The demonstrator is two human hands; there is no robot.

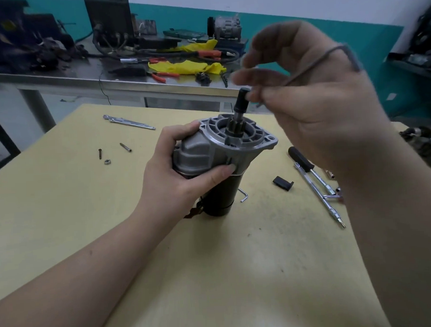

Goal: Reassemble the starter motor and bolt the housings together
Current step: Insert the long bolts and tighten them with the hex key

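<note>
Starter motor (215, 161): one, standing upright on the yellow bench (63, 207), silver nose housing and shaft upward.
Left hand (182, 164): fingers and thumb wrapped around the housing.
Right hand (313, 104): raised beside the shaft tip, blurred; fingertips pinch a thin bent hex key (328, 57).
Loose bolts: two, (100, 153) and (125, 147), left of the motor.
Nut (107, 162): one, just beside them.
Black clip (283, 182): one, right of the motor.
Screwdriver (302, 159): one, black-handled.
</note>
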